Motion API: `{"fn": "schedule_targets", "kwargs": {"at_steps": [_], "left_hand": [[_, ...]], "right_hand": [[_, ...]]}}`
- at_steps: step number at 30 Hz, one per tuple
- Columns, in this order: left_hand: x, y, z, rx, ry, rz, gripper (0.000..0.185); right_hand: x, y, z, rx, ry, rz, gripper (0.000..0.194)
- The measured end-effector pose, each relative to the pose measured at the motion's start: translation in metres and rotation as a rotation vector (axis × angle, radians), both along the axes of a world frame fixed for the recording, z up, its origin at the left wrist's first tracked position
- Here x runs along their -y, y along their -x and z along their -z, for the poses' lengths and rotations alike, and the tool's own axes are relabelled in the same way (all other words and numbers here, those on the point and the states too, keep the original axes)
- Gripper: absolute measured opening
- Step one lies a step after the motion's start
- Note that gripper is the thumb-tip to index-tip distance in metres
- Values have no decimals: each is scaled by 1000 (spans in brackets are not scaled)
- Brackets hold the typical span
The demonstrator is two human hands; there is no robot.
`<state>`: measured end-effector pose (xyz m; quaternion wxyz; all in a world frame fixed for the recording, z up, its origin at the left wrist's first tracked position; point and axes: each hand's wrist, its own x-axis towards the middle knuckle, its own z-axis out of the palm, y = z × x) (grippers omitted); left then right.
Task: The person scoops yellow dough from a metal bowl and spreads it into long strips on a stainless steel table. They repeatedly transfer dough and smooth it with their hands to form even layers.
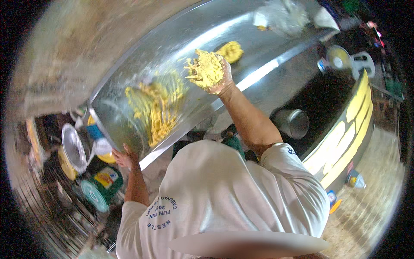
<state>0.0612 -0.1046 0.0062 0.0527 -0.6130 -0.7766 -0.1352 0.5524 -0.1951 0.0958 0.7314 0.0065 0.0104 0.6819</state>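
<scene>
My right hand (pixel 221 76) is lifted over the metal work table (pixel 181 61), with a ragged mass of sticky yellow dough (pixel 205 69) on its palm and fingers. Just beyond it on the metal lies a rounded lump of yellow dough (pixel 233 51). Smeared yellow dough (pixel 160 113) with streaks spreads over the table's left part. My left hand (pixel 124 157) rests at the table's near left corner, fingers apart, and no object shows in it.
Left of the table are a metal basin (pixel 74 148) and a green container with a pale lid (pixel 93 196). A clear plastic bag (pixel 286 19) lies at the table's far right. A metal pot (pixel 296 124) and a white stool (pixel 364 64) stand to the right.
</scene>
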Motion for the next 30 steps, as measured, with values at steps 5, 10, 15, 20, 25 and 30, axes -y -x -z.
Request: {"fn": "schedule_targets", "kwargs": {"at_steps": [5,10,15,20,25,30], "left_hand": [[19,-148,-4,346,106,489,65],[49,-277,-6,481,102,780,52],[84,-410,-9,559,180,915,47],[129,-509,-4,471,206,1167,43],[147,-631,5,496,255,1242,40],[134,-789,54,556,220,1374,38]], "right_hand": [[83,-87,-61,-65,-187,294,62],[177,-174,-95,-44,-349,408,56],[294,-264,-105,155,-235,695,55],[404,-327,-67,156,-224,1086,58],[492,-420,-29,265,-216,1368,62],[578,-511,-1,400,-127,1517,68]]}}
